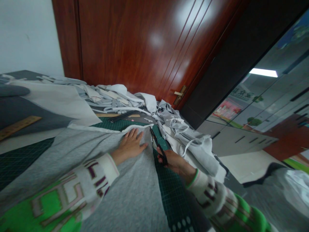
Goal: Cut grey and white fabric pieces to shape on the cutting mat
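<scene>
My left hand (130, 145) lies flat, fingers stretched out, pressing on a sheet of grey fabric (108, 180) near its right edge. My right hand (175, 161) is closed round the handles of black scissors (158, 145). Their blades point away from me along the fabric's right edge, just right of my left fingertips. The fabric rests on a green gridded cutting mat (169, 190). Both sleeves are white with green and dark patterns.
A heap of grey and white fabric scraps (183, 132) lies at the table's far right corner and along the back. A wooden ruler (16, 126) lies at left on pale cloth. A red-brown door (145, 45) stands behind the table.
</scene>
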A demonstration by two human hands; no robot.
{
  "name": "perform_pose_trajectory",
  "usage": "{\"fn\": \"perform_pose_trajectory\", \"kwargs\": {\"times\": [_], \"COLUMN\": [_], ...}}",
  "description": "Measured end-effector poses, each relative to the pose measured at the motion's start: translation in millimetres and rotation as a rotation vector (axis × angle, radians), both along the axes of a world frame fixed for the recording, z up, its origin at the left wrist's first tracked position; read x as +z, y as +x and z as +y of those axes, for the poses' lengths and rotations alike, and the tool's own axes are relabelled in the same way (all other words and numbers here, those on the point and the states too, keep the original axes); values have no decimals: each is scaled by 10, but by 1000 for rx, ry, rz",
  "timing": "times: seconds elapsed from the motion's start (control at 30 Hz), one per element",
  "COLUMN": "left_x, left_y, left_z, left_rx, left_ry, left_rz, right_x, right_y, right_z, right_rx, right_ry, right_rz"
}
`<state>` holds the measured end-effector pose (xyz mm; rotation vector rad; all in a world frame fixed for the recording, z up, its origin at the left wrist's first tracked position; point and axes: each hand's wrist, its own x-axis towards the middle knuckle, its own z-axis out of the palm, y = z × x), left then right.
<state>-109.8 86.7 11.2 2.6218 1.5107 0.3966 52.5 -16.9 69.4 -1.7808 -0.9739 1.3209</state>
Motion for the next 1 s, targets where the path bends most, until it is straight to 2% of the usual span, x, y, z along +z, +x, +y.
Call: {"fn": "perform_pose_trajectory", "kwargs": {"times": [0.13, 0.53, 0.77, 1.0], "left_x": [-3, 0, -42, -7], "left_y": [-6, -101, -98, -95], "left_z": [-8, 129, 157, 129], "left_rx": [-5, 40, 37, 36], "left_ry": [-19, -51, -66, -75], "left_rz": [-17, -109, -134, -157], "right_x": [8, 111, 177, 196], "right_y": [23, 116, 53, -4], "right_z": [8, 32, 110, 180], "right_rx": [-6, 115, 88, 56], "right_ry": [-27, -157, -157, -161], "right_rz": [-32, -35, -61, -61]}}
